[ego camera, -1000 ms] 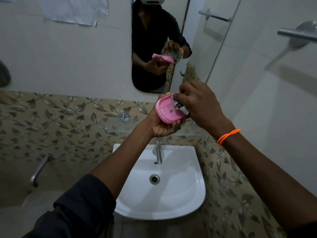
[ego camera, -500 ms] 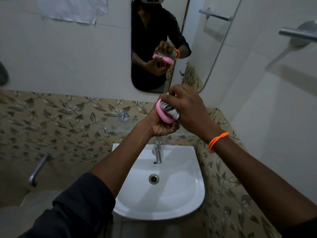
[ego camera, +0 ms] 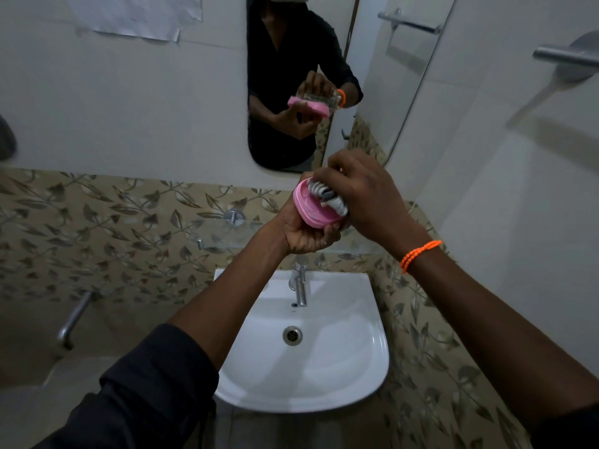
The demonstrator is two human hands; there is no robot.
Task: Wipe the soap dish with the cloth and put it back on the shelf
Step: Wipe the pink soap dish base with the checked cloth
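A pink oval soap dish is held tilted toward me above the sink, cupped from below by my left hand. My right hand presses a bunched grey-and-white cloth into the right part of the dish's hollow. The hand covers most of the cloth. A clear glass shelf on the leaf-patterned wall sits just below and behind my hands; its right part is hidden by them.
A white sink with a chrome tap lies below. A mirror on the wall reflects me. A metal towel bar juts from the right wall. A pipe tap sticks out at the lower left.
My right hand and the cloth have slid left across the dish, then slightly back, so more of the pink hollow shows on the left. My left hand keeps the dish in nearly the same spot.
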